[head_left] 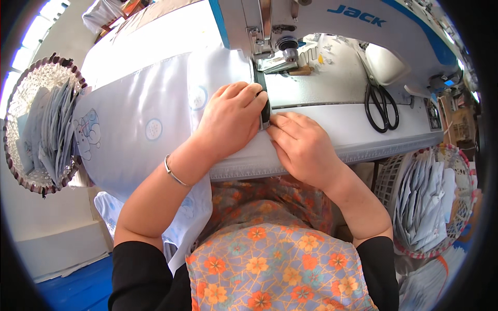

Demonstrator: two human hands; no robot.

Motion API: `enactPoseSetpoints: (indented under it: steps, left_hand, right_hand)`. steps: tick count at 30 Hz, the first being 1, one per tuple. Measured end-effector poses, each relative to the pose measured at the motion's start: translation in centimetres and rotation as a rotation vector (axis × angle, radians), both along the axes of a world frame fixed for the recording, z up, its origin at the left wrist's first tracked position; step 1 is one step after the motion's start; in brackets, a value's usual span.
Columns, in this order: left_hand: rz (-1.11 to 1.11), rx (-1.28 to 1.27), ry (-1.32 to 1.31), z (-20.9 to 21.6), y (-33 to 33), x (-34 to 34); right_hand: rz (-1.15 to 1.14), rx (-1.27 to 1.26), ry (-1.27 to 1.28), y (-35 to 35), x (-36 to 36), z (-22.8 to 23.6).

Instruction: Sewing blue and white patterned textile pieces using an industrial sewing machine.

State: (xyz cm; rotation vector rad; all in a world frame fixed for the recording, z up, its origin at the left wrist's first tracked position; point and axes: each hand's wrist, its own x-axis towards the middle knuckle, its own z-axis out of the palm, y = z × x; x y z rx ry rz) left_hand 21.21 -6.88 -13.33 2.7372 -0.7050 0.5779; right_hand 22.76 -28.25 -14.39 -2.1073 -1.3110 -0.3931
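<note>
Both my hands meet at the front of a white and blue sewing machine (244,31), just below its needle area. My left hand (231,119), with a metal bangle at the wrist, has its fingers bent over a narrow dark piece or slot (266,111) in the machine bed. My right hand (303,145) has its fingers pressed together at the near end of that dark part. What the fingertips hold is hidden. Pale satin cloth (124,114) printed with a bear and round motifs lies left of my left hand and hangs over the front edge.
Black-handled scissors (381,106) lie on the bed at the right. Small tools (301,71) sit behind the needle area. A measuring tape strip (332,154) runs along the front edge. Baskets of folded pale pieces stand at left (13,160) and right (384,176).
</note>
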Motion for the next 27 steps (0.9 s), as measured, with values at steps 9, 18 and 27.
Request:
enactPoseSetpoints:
  steps: [9,18,27]
  left_hand:
    - [0.001,-0.079,-0.043,-1.1,1.6,3.5]
    - [-0.114,-0.077,-0.096,-1.1,2.6,3.5]
    - [-0.064,-0.022,-0.112,-1.0,2.4,3.2]
  right_hand:
    - [0.016,-0.059,-0.059,0.5,3.0,0.2]
    - [-0.036,-0.011,0.054,0.9,5.4,0.6]
    - [-0.064,-0.055,-0.107,1.7,4.7,0.3]
